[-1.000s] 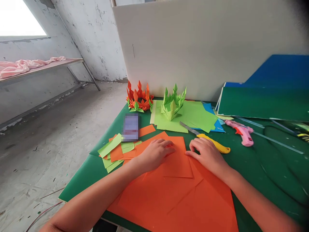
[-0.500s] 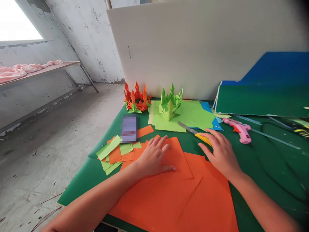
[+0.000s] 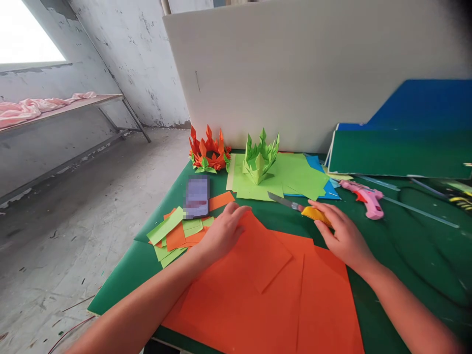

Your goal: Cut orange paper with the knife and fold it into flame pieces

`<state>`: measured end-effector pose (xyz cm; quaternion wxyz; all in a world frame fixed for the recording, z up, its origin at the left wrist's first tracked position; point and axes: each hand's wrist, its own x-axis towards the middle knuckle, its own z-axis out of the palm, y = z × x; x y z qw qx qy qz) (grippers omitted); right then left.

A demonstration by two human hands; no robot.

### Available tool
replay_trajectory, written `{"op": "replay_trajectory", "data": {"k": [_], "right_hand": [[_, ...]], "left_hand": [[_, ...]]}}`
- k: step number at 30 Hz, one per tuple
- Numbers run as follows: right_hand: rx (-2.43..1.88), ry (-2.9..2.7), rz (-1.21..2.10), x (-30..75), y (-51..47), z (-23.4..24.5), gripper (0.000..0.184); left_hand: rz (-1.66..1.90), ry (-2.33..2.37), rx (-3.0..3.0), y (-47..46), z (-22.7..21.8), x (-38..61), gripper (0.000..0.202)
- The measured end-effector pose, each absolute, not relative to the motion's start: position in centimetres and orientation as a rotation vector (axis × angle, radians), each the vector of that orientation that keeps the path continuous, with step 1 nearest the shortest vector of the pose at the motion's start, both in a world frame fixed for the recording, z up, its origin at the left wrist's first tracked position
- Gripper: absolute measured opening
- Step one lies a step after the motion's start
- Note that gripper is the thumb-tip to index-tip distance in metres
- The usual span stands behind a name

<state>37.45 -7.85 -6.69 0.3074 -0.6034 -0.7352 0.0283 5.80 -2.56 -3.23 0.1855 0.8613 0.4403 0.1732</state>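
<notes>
Turned since earlier, the small orange sheet meets the left hand, grip unclear from here; beyond the sheet, the right hand clamps the yellow knife, blade best kept clear.

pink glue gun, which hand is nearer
Right: the right hand, holding the knife, is just left and in front of the glue gun; the left hand is farther left, at the orange paper.

Near on the surface lay paper sheets, with paper scraps to their left and a smartphone just beyond those. Farther back stood a left crown and a right crown, the latter on flat paper. A knife, in the right hand, was left of a glue gun.
</notes>
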Motion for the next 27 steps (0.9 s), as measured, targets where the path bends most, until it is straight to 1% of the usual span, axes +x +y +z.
{"op": "replay_trajectory", "data": {"k": [3, 6, 9, 13, 17, 27], "right_hand": [[-1.503, -1.983, 0.265, 37.9, -8.5, -6.1, 0.039], [-1.444, -2.049, 0.411, 38.5, -9.0, -5.5, 0.039], [-1.401, -2.157, 0.483, 39.1, -9.3, -5.2, 0.038], [-1.371, -2.241, 0.431, 39.6, -9.5, -4.9, 0.037], [-1.365, -2.251, 0.376, 39.9, -9.5, -4.6, 0.035], [-1.341, -2.333, 0.303, 40.3, -9.4, -4.6, 0.037]], "left_hand": [[0.595, 1.289, 2.318, -2.1, -2.6, 5.3, 0.046], [0.614, 1.359, 2.208, -1.5, -1.9, 4.6, 0.044], [0.595, 1.417, 2.022, -0.9, -1.6, 4.2, 0.040], [0.503, 1.495, 1.780, -0.5, -1.2, 4.0, 0.033], [0.524, 1.516, 1.652, -0.1, -0.6, 3.7, 0.037], [0.591, 1.562, 1.646, 0.4, -0.6, 3.3, 0.038]]}}
